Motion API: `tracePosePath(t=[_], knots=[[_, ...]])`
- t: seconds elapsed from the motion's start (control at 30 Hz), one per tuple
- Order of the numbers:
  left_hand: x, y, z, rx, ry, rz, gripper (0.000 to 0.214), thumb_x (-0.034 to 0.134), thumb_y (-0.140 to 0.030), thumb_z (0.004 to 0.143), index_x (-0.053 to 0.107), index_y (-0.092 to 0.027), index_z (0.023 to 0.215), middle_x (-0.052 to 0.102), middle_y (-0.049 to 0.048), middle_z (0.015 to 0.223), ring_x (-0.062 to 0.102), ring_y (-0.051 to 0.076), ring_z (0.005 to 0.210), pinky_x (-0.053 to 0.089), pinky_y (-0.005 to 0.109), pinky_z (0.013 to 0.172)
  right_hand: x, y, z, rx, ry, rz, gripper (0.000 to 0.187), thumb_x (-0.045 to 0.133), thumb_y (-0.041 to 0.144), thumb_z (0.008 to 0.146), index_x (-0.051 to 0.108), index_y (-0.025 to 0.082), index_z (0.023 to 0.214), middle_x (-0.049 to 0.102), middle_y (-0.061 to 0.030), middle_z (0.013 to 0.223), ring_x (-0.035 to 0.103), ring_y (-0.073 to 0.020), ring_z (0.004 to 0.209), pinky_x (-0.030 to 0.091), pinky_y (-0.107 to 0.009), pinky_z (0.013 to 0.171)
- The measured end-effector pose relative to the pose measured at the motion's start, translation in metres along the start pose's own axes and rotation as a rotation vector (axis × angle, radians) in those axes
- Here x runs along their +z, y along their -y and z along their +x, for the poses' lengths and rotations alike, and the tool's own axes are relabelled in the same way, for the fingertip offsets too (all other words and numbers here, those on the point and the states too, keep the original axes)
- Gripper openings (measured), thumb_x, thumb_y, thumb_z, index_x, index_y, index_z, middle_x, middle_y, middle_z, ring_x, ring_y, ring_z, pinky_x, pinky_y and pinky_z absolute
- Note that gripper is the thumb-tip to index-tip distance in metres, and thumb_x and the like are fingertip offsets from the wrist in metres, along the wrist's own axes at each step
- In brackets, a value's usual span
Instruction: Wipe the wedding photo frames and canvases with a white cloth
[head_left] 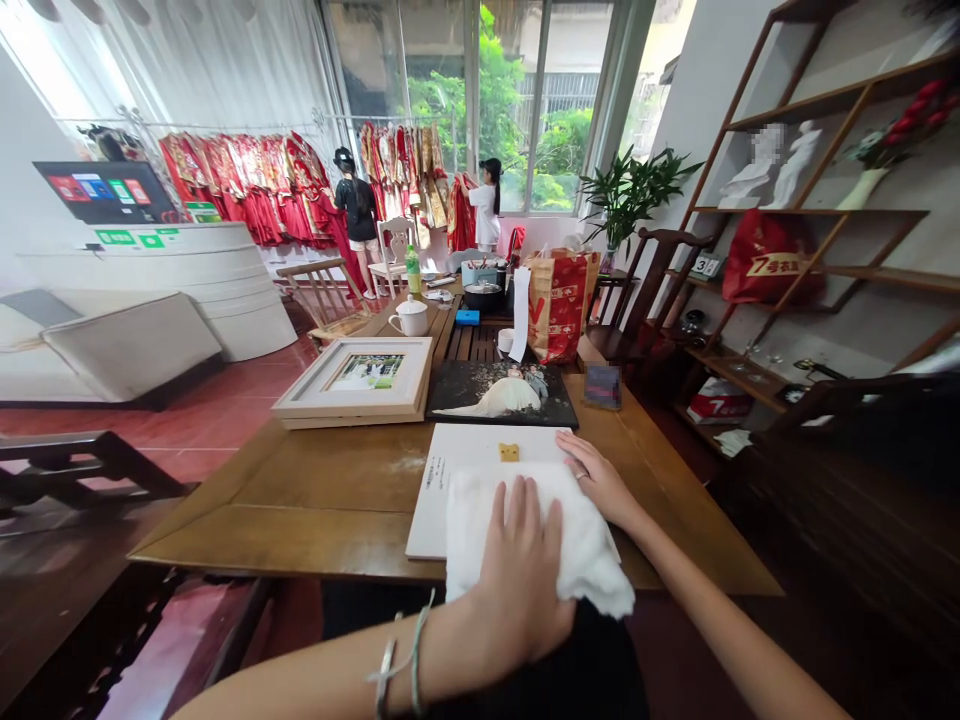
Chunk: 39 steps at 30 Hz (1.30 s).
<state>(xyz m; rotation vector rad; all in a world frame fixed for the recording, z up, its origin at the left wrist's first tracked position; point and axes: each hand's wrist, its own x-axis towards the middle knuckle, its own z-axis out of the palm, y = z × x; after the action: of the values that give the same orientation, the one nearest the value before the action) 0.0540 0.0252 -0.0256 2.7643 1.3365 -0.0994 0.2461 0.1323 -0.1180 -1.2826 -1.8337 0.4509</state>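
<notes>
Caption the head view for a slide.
Left hand presses a white cloth onto a white album; right hand steadies its edge on the wooden table.

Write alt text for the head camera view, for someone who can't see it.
A person's left hand presses flat on a white cloth over a white book on a wooden table, with the right hand resting at the book's edge. Behind lie a framed photo and a dark wedding photo.
</notes>
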Motion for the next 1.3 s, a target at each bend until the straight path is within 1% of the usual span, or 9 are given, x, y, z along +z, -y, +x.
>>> tracePosePath(t=[0.17,0.27,0.37,0.53,0.63,0.83,1.03,1.17,1.3], knots=[[-0.007,0.022,0.055,-0.151,-0.050,0.092,0.076,0.051,-0.049,0.081,0.030,-0.004,0.138,0.025,0.0280,0.142,0.016,0.040,0.133,0.014,0.053,0.106,-0.001,-0.005,-0.001,-0.047,0.009,0.054,0.040,0.050,0.032,0.082,0.059,0.021,0.119,0.055,-0.0119,0.129,0.046,-0.0262,0.124,0.033,-0.049,0.105],[-0.012,0.028,0.066,-0.149,-0.061,0.109,0.076,0.052,-0.048,0.080,0.031,-0.003,0.137,0.027,0.0276,0.141,0.019,0.040,0.132,0.019,0.051,0.104,-0.001,-0.006,-0.001,-0.061,0.011,0.062,0.042,0.051,0.030,0.081,0.057,0.021,0.121,0.054,-0.0117,0.130,0.045,-0.0264,0.125,0.033,-0.049,0.105],[-0.013,0.021,0.053,-0.098,-0.025,0.109,0.075,0.051,-0.045,0.080,0.030,-0.001,0.138,0.025,0.0283,0.142,0.019,0.040,0.132,0.020,0.050,0.104,-0.001,-0.004,-0.001,-0.019,0.007,0.040,0.040,0.049,0.028,0.081,0.058,0.021,0.119,0.054,-0.0110,0.130,0.044,-0.0255,0.125,0.032,-0.049,0.106],[-0.008,0.000,0.007,0.045,0.042,0.084,0.080,0.052,-0.047,0.079,0.026,-0.002,0.140,0.017,0.0279,0.144,0.011,0.041,0.133,0.018,0.051,0.106,-0.001,0.001,0.000,0.015,0.019,-0.005,0.039,0.044,0.029,0.085,0.059,0.021,0.120,0.053,-0.0103,0.132,0.043,-0.0234,0.127,0.030,-0.049,0.107],[-0.005,-0.002,-0.003,0.048,0.043,0.083,0.078,0.049,-0.049,0.080,0.025,-0.006,0.141,0.017,0.0253,0.145,0.011,0.039,0.134,0.017,0.053,0.106,-0.001,0.002,0.000,0.018,0.011,-0.022,0.040,0.043,0.030,0.085,0.058,0.019,0.120,0.052,-0.0116,0.132,0.042,-0.0235,0.127,0.029,-0.048,0.108],[-0.004,0.017,0.044,-0.139,-0.037,0.156,0.075,0.049,-0.052,0.081,0.030,-0.008,0.139,0.027,0.0236,0.143,0.021,0.039,0.132,0.018,0.052,0.105,-0.002,0.002,0.001,0.072,0.011,0.096,0.041,0.045,0.034,0.083,0.061,0.018,0.117,0.052,-0.0117,0.132,0.043,-0.0253,0.127,0.028,-0.048,0.108],[-0.001,0.024,0.080,-0.160,-0.121,0.160,0.077,0.053,-0.049,0.080,0.031,-0.002,0.137,0.027,0.0279,0.141,0.021,0.040,0.132,0.019,0.051,0.104,-0.006,0.006,0.000,0.048,0.088,0.231,0.044,0.047,0.037,0.083,0.054,0.024,0.125,0.045,-0.0034,0.139,0.033,-0.0264,0.133,0.026,-0.047,0.109],[0.003,0.013,0.064,-0.116,-0.113,0.134,0.080,0.055,-0.048,0.078,0.031,0.001,0.137,0.024,0.0290,0.142,0.018,0.042,0.132,0.017,0.053,0.105,-0.004,0.001,-0.002,-0.012,0.082,0.134,0.048,0.050,0.035,0.081,0.052,0.023,0.128,0.045,-0.0053,0.139,0.033,-0.0268,0.132,0.026,-0.047,0.109],[0.002,-0.003,0.023,0.002,-0.043,0.077,0.083,0.056,-0.047,0.077,0.028,0.002,0.138,0.020,0.0277,0.144,0.013,0.042,0.133,0.015,0.054,0.106,-0.003,0.001,-0.003,-0.021,0.084,0.011,0.046,0.046,0.030,0.084,0.048,0.023,0.130,0.044,-0.0060,0.139,0.033,-0.0242,0.133,0.026,-0.048,0.109]])
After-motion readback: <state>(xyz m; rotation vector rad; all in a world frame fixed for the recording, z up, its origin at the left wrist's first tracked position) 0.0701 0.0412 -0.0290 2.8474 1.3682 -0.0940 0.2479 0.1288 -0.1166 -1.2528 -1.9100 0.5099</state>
